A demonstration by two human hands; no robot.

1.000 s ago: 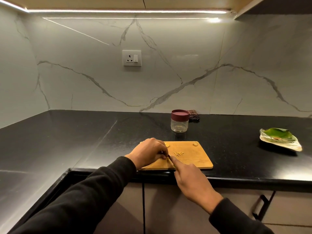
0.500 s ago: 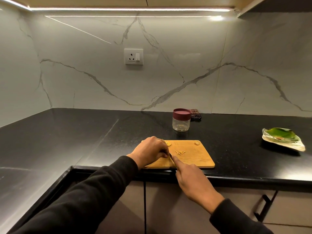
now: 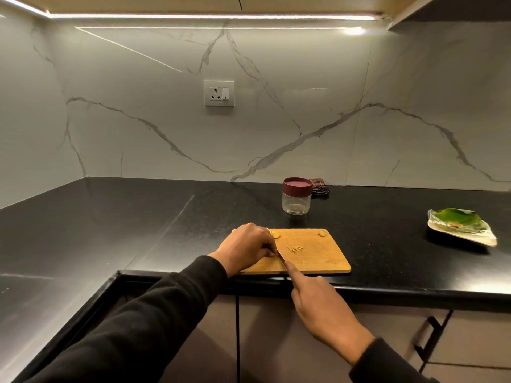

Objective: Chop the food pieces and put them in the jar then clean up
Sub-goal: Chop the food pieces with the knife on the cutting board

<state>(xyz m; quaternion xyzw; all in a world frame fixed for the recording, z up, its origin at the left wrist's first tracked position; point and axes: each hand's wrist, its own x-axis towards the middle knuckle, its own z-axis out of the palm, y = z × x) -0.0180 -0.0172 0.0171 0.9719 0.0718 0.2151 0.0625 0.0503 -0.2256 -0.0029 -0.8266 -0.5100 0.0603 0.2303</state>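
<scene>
On the cutting board (image 3: 318, 258) at the counter (image 3: 138, 222) edge, the left hand (image 3: 246, 246) curls over food, the right hand (image 3: 318, 302) grasps a knife (image 3: 280, 257) beside cut slivers (image 3: 295, 248), jar (image 3: 296, 199) behind.

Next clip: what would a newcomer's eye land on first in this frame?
First, the two hands meeting over the wooden cutting board at the counter's front edge: the left hand curled beside thin cut strips, the right hand gripping a knife. Behind stands a lidded jar; far right, a leaf-shaped dish.
</scene>
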